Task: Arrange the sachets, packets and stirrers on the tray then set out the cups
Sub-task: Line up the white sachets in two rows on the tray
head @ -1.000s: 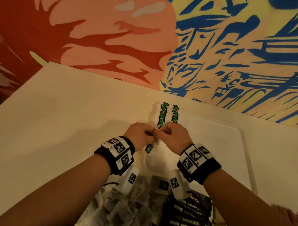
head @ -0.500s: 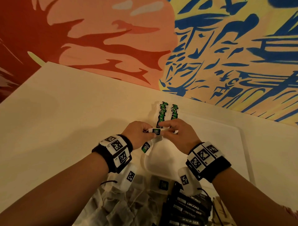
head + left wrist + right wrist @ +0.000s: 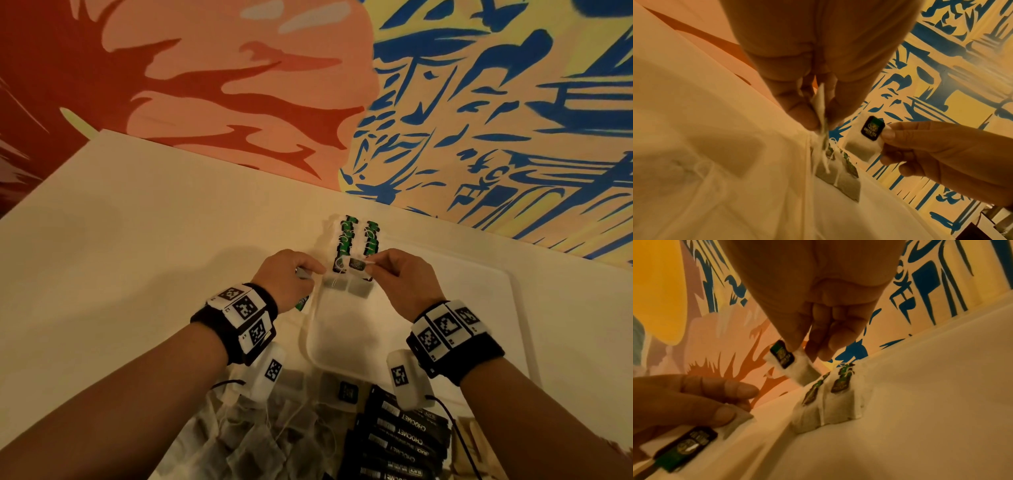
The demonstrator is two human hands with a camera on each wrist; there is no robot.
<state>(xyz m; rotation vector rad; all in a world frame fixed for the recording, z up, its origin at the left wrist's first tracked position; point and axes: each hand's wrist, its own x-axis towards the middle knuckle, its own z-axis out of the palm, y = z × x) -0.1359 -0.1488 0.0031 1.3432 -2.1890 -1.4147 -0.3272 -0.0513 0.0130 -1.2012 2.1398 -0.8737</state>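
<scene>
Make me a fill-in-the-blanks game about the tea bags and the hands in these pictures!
1. The right hand pinches one ____.
2. The tea bag rows lie on the white ____.
3. The rows number ____.
4. The left hand is ____ on another tea bag.

Missing words: tea bag; tray; two; shut
</scene>
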